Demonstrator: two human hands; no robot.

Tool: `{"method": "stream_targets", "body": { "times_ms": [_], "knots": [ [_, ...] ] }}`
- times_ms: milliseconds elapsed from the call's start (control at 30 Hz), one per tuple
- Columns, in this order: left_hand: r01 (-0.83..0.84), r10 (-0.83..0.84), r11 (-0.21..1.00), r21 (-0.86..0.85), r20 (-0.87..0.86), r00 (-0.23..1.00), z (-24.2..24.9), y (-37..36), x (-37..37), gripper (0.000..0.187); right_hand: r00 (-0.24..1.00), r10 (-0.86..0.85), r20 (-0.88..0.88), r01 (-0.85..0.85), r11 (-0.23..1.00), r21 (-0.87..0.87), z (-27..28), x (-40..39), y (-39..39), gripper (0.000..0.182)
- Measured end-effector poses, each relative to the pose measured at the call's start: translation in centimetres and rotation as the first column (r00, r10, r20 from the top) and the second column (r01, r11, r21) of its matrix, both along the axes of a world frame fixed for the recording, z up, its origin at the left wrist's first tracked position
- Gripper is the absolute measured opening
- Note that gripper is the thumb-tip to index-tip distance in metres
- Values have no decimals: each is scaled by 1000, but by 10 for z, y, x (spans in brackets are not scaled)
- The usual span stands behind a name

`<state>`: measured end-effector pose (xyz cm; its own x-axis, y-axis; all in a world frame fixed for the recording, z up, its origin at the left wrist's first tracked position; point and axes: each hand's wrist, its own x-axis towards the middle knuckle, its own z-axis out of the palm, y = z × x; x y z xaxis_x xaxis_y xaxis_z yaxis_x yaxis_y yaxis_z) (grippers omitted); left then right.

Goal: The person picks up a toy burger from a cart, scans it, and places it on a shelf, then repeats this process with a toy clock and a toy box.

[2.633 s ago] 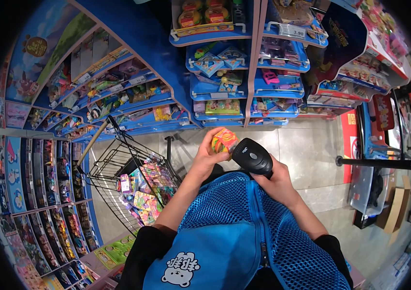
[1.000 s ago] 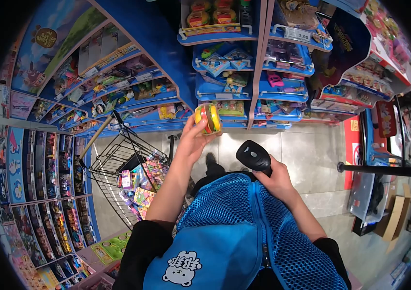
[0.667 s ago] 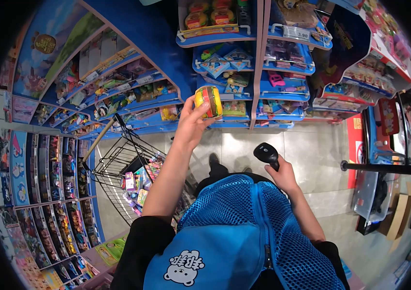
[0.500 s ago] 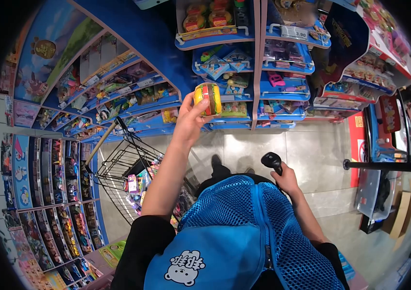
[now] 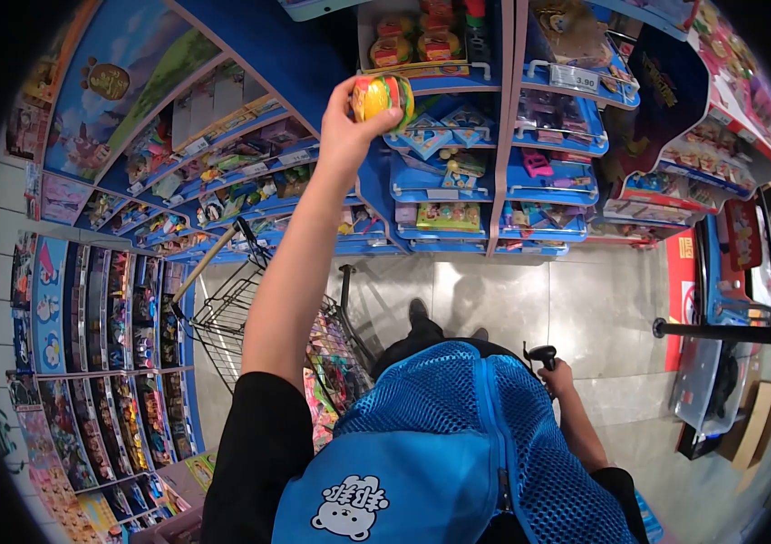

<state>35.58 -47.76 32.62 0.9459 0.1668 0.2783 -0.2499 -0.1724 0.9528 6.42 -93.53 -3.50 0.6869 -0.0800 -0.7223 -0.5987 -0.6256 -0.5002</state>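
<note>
"What's in your left hand?"
"I've got the left hand [image 5: 349, 131] closed around one burger-shaped toy [image 5: 376, 98], held up at about eleven o'clock in my view."
"And just beyond it?"
"At one o'clock from that hand, one blue shelf [image 5: 440, 82] carries at least four burger packs [image 5: 439, 45]; I can't tell whether the toy touches the shelf. One price tag [image 5: 574, 80], reading 3.90, sits between two and three o'clock."
"Your right?"
"My right hand [image 5: 558, 377] is at five o'clock from the left, well apart from it, gripping one black scanner [image 5: 543, 354]."
"Farther out?"
"One wire cart [image 5: 222, 313] at seven o'clock, with packaged goods inside, too many and too covered by my arm to count. Two shoes [image 5: 418, 310] show on the floor [image 5: 512, 290], between five and six."
</note>
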Motion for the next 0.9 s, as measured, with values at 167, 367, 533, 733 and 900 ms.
{"method": "stream_targets", "body": {
  "times_ms": [167,367,533,733,900],
  "knots": [
    [-124,61,916,382,172,983,11,16,63,72,987,-157,-33,159,985,66,0,9,4,27],
    [-283,119,721,632,289,950,25,20,139,76,964,-264,-44,267,956,121,5,14,41,24],
    [-458,86,519,722,488,868,20,3,177,68,931,-365,29,358,924,134,18,5,69,24],
    [-546,4,434,717,604,797,12,6,216,64,897,-442,-1,442,896,44,5,-6,77,27],
    [-384,-76,494,780,479,874,11,28,234,69,848,-529,-27,530,846,65,8,4,89,27]
  ]
}}
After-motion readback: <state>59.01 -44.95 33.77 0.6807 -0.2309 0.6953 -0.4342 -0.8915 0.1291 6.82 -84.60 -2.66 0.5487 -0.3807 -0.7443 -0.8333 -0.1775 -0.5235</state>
